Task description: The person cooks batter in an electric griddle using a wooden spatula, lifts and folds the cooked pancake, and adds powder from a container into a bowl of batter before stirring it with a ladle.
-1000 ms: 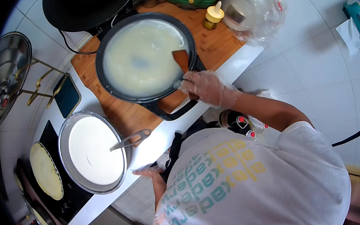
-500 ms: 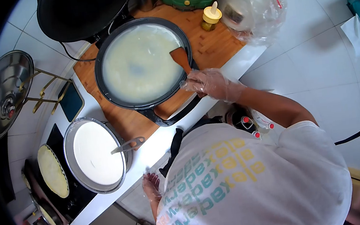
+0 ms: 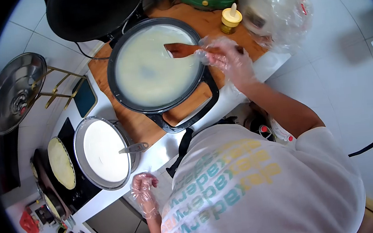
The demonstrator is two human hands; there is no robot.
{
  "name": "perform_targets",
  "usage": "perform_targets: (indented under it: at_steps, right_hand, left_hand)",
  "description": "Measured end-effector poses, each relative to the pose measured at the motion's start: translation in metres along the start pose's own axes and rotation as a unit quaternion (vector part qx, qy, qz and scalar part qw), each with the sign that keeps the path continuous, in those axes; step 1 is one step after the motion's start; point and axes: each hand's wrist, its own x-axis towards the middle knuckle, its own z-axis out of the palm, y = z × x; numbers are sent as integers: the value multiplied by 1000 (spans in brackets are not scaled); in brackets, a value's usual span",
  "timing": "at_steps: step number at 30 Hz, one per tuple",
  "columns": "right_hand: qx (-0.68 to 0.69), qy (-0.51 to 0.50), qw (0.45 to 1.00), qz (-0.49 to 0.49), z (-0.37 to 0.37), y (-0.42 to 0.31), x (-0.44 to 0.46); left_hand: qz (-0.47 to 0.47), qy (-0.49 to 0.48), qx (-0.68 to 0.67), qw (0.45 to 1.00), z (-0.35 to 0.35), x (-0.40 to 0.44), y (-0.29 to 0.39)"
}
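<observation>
Gripped in my gloved right hand (image 3: 232,62) is a wooden spatula (image 3: 182,49), its flat blade at the right side of the round black electric griddle (image 3: 115,85). A thin layer of pale batter (image 3: 150,70) covers the griddle's surface, with a thinner, greyish patch near the middle. The blade's edge touches or hovers just over the batter; I cannot tell which. My left hand (image 3: 144,188), in a clear plastic glove, hangs by the counter's front edge below the bowl, with loosely bent fingers and nothing visible in it.
A metal bowl of white batter (image 3: 104,152) with a ladle handle (image 3: 135,148) stands left of the griddle. Beyond it lies a pale pancake (image 3: 61,164). The raised black lid (image 3: 98,12), a yellow-capped bottle (image 3: 231,18) and a plastic bag (image 3: 280,11) are at the back.
My right hand has lifted up and right, swinging the spatula from steep to nearly level. My left hand has shifted slightly, its fingers more bent. The camera view has moved a little.
</observation>
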Motion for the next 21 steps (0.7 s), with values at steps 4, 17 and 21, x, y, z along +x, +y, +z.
perform_targets:
  at_steps: [4,17,21]
  right_hand:
    - [238,116,937,226,9,-20,21]
    - [166,-124,950,235,32,65,69]
    - [126,-89,932,329,23,80,72]
  left_hand:
    - [43,-9,-2,999,25,8,28]
    - [27,-36,-53,998,23,6,3]
    - [7,-21,-41,999,22,3,-3]
